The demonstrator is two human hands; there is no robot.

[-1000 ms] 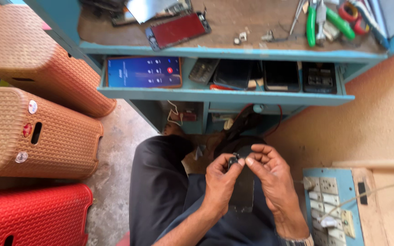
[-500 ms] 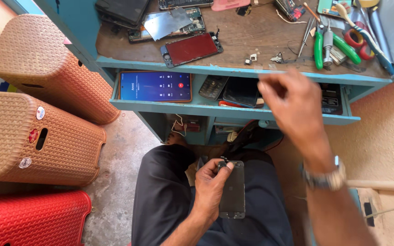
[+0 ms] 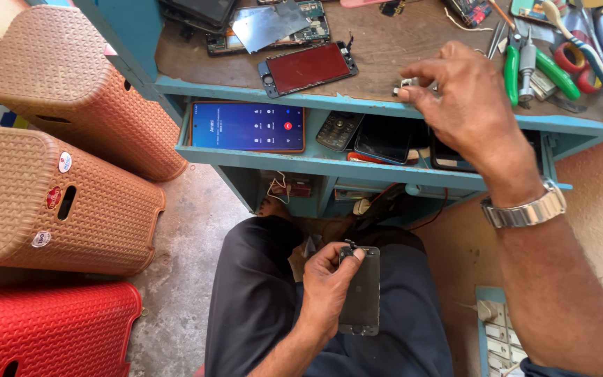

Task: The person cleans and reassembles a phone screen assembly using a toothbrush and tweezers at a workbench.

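Three woven stools lie stacked at far left: two orange [image 3: 64, 202] and one red [image 3: 43, 331]. Right of them, well apart from either hand, a lit blue phone [image 3: 248, 126] lies in the open drawer [image 3: 329, 164], with a keypad phone [image 3: 335, 130] and a dark phone [image 3: 385, 137] beside it. Above, on the bench [image 3: 385, 49], lies a red-faced screen panel [image 3: 307, 68].

The left hand [image 3: 326, 286] rests on the lap, fingers clenched around a dark phone body [image 3: 361, 293]; the thumb presses its top edge, where a small part sticks out. That phone stands upright in the grip, its face unlit.

The right hand [image 3: 465, 105] hovers at the bench edge, thumb and forefinger pinched on a small silver piece [image 3: 407, 84]; whether it is lifted or only touched, I cannot tell. Just right of those fingers lie green-handled pliers [image 3: 512, 70], tweezers and a tape roll [image 3: 572, 59].

By my reading the work is midway: the phone is held ready and a tiny part is being fetched, but nothing is fitted yet. One phone in hand, three in the drawer.
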